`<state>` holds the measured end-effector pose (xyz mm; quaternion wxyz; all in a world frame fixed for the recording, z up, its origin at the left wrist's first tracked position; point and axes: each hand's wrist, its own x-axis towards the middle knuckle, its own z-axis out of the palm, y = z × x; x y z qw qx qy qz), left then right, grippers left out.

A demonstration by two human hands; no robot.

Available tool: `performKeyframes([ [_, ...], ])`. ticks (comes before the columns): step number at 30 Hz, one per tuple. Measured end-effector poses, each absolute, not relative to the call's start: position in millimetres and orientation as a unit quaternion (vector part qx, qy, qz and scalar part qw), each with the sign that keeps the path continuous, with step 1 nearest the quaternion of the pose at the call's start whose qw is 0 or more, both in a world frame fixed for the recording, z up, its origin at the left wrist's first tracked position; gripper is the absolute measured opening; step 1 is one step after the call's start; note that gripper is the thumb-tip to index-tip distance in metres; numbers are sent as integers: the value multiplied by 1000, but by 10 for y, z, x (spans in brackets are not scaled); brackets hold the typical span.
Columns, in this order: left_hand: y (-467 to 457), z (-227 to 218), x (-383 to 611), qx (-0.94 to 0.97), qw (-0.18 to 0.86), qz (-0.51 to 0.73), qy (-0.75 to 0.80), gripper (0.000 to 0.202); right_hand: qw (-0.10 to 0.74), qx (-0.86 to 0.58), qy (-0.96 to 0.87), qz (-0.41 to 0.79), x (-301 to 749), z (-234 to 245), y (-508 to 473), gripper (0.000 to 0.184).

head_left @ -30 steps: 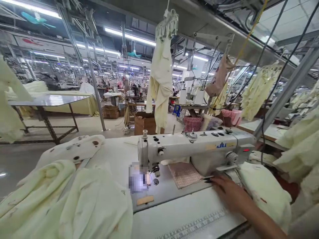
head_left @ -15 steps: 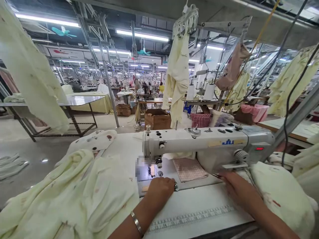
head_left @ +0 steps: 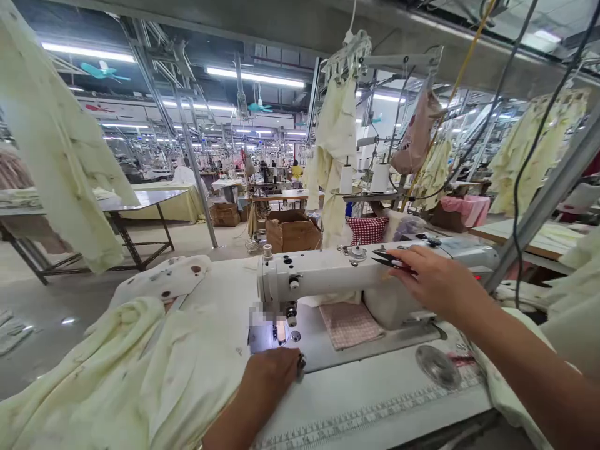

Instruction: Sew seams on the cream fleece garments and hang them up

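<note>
My left hand (head_left: 274,374) is closed on a small round metal piece that looks like a bobbin case (head_left: 300,362), low in front of the needle area of the white sewing machine (head_left: 328,272). Raised before the machine's upper arm, my right hand (head_left: 434,281) grips black thread snips (head_left: 394,262), their points apart and facing left. A pink checked cloth (head_left: 351,324) lies on the machine bed under the arm. Pale yellow fabric (head_left: 187,375) is heaped left of my left hand. The needle area is partly blurred out.
A printed measuring tape (head_left: 356,417) runs along the table's front edge. Near it on the right lies a round grey disc (head_left: 438,367). Pale garments (head_left: 335,131) hang from a clip hanger behind the machine, near white thread cones (head_left: 379,178). A cardboard box (head_left: 293,232) stands beyond.
My right hand has risen from the tabletop at the right to the machine's upper arm, with the snips now plainly visible. The grey disc has come into sight. My left hand keeps its grip.
</note>
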<state>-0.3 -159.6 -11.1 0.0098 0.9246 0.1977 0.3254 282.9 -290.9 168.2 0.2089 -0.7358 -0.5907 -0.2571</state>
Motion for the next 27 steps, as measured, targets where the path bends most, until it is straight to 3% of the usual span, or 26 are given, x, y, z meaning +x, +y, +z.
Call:
performKeyframes([
  [4,-1583,-24,-21,901,137,296,284,24,213,-704,-657,-169,2560,1312,-3029,33],
  [7,-1574,-4,-35,881,211,274,324,25,142,-730,-667,-46,2460,757,-3094,29],
  [10,-1577,2,-41,862,266,261,343,26,131,-757,-639,-42,2398,342,-3044,30],
  [19,-1566,-35,-8,817,363,283,348,31,244,-668,-702,38,1548,84,-2395,46],
  [24,-1568,-14,-90,806,377,313,333,31,342,-636,-688,64,1508,-78,-2283,19],
  [27,-1580,47,-224,812,345,339,326,35,407,-629,-659,56,1638,-66,-2432,16],
])
